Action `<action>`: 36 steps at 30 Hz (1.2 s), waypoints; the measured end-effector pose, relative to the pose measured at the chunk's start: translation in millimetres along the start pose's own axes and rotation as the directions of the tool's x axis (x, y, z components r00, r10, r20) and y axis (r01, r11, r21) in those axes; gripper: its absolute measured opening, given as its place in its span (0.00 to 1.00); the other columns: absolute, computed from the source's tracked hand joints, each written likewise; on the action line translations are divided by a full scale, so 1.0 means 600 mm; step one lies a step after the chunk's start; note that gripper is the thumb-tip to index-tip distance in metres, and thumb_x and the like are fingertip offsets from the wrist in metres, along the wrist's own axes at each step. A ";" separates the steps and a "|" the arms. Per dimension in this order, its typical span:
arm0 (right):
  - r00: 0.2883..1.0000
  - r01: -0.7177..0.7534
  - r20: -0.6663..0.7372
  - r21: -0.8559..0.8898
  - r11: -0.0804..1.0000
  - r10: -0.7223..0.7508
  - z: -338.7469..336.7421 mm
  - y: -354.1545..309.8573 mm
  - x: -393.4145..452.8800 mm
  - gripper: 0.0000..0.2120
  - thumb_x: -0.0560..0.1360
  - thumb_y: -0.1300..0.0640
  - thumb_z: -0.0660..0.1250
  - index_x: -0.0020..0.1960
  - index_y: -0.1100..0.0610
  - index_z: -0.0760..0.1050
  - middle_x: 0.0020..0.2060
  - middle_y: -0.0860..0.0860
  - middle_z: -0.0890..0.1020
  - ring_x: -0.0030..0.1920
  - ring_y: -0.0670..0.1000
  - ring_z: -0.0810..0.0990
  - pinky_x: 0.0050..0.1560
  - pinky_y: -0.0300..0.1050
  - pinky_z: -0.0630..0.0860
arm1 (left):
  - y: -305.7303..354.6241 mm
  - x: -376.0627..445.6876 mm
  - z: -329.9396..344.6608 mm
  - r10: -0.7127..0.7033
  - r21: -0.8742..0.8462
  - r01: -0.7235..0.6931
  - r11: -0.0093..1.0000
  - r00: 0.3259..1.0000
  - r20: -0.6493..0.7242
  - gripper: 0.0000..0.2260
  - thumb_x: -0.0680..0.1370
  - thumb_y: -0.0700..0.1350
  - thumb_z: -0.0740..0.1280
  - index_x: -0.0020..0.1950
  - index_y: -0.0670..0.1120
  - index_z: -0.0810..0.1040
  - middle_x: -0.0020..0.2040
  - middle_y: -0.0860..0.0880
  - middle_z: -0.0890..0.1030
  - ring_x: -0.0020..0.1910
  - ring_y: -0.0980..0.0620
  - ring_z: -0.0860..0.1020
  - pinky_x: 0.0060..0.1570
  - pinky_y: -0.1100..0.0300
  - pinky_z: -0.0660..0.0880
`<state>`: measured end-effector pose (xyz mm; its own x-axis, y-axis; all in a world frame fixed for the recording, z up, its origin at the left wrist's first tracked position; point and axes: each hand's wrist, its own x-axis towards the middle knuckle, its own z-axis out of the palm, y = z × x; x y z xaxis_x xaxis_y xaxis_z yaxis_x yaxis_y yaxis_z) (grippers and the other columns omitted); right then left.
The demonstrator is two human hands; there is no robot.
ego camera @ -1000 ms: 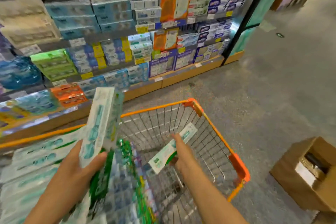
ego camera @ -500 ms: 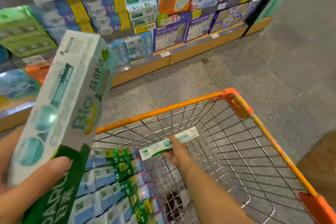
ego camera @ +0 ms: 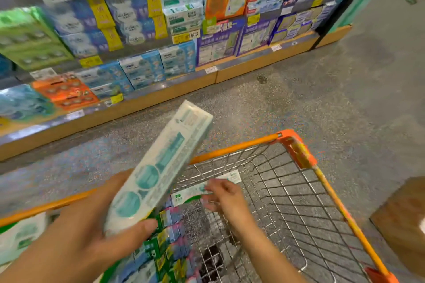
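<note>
Toothpaste multipack (ego camera: 161, 165), near left, tilted: left hand (ego camera: 92, 234) grips its bottom end, thumb curled. Right hand (ego camera: 226, 197) pinches single toothpaste box (ego camera: 202, 188) inside orange wire cart (ego camera: 299, 151). Speckled floor (ego camera: 299, 99), stocked shelves (ego camera: 161, 41) far.

One wide-angle view, worn on the person's head, faces forward and steeply down. Nearest the lens is the toothpaste pack (ego camera: 161, 167) in the left hand (ego camera: 76, 243). Just beyond is the right hand (ego camera: 226, 197) with a small toothpaste box (ego camera: 188, 194), over the wire cart (ego camera: 232, 149). The shelf (ego camera: 138, 30) crosses the upper left farther off, with the floor (ego camera: 322, 99) on the right
</note>
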<state>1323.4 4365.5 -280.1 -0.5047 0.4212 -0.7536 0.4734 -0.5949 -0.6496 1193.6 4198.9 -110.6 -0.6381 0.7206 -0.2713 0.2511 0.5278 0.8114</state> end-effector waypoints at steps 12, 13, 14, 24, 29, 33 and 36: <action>0.999 0.021 0.035 0.456 0.889 -0.042 -0.038 -0.088 -0.150 0.22 0.63 0.60 0.72 0.56 0.62 0.73 0.52 0.62 0.81 0.44 0.55 0.83 0.36 0.49 0.82 | 0.029 0.069 0.076 0.108 0.121 -0.145 0.982 0.957 0.271 0.34 0.54 0.84 0.51 0.59 0.79 0.59 0.59 0.76 0.63 0.58 0.73 0.67 0.54 0.70 0.68; 1.000 -0.014 0.014 0.490 0.872 0.008 -0.052 -0.062 -0.131 0.23 0.64 0.60 0.71 0.58 0.63 0.72 0.53 0.63 0.81 0.46 0.56 0.82 0.36 0.50 0.82 | 0.027 0.076 0.068 0.110 0.096 -0.134 0.986 0.969 0.220 0.32 0.55 0.83 0.53 0.58 0.80 0.61 0.58 0.75 0.66 0.57 0.72 0.69 0.55 0.66 0.70; 0.998 -0.053 0.000 0.521 0.852 0.062 -0.064 -0.033 -0.107 0.24 0.65 0.61 0.71 0.60 0.63 0.71 0.53 0.63 0.81 0.46 0.57 0.82 0.35 0.49 0.82 | 0.026 0.081 0.061 0.112 0.066 -0.125 0.990 0.980 0.167 0.29 0.56 0.82 0.55 0.57 0.80 0.62 0.57 0.74 0.69 0.56 0.71 0.71 0.55 0.61 0.72; 0.945 -0.172 -0.126 0.594 0.786 0.301 -0.032 0.137 0.098 0.24 0.73 0.65 0.68 0.68 0.59 0.67 0.57 0.60 0.80 0.51 0.59 0.81 0.49 0.58 0.80 | -0.009 0.075 0.035 0.080 0.035 -0.082 0.996 0.995 0.056 0.24 0.62 0.79 0.57 0.55 0.74 0.72 0.51 0.68 0.79 0.48 0.67 0.78 0.45 0.62 0.74; 0.915 -0.149 -0.213 0.608 0.780 0.341 -0.020 0.153 0.132 0.24 0.74 0.65 0.67 0.68 0.55 0.67 0.57 0.59 0.80 0.54 0.58 0.80 0.54 0.53 0.79 | -0.031 0.061 0.025 0.063 0.005 -0.063 0.998 0.997 0.033 0.27 0.62 0.79 0.57 0.56 0.70 0.74 0.50 0.64 0.81 0.47 0.64 0.80 0.45 0.59 0.75; 0.889 -0.193 -0.268 0.519 0.833 0.372 -0.026 0.158 0.139 0.12 0.78 0.65 0.62 0.61 0.60 0.71 0.54 0.60 0.80 0.45 0.54 0.81 0.36 0.41 0.82 | -0.036 0.055 0.025 0.051 0.026 -0.052 0.998 0.998 0.025 0.28 0.63 0.79 0.56 0.57 0.70 0.74 0.51 0.63 0.81 0.47 0.63 0.81 0.45 0.57 0.78; 0.886 -0.277 -0.210 0.474 0.836 0.413 -0.039 0.162 0.126 0.13 0.78 0.66 0.62 0.62 0.61 0.71 0.54 0.59 0.81 0.49 0.55 0.83 0.43 0.46 0.82 | -0.027 0.047 0.027 0.066 0.027 -0.066 0.997 0.998 0.019 0.27 0.63 0.79 0.56 0.57 0.70 0.73 0.51 0.65 0.80 0.48 0.64 0.80 0.44 0.62 0.75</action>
<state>1348.3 4355.6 -402.3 -0.1003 0.2716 -0.9572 0.1936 -0.9383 -0.2866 1183.5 4217.9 -139.9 -0.6061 0.7622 -0.2273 0.3125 0.4909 0.8132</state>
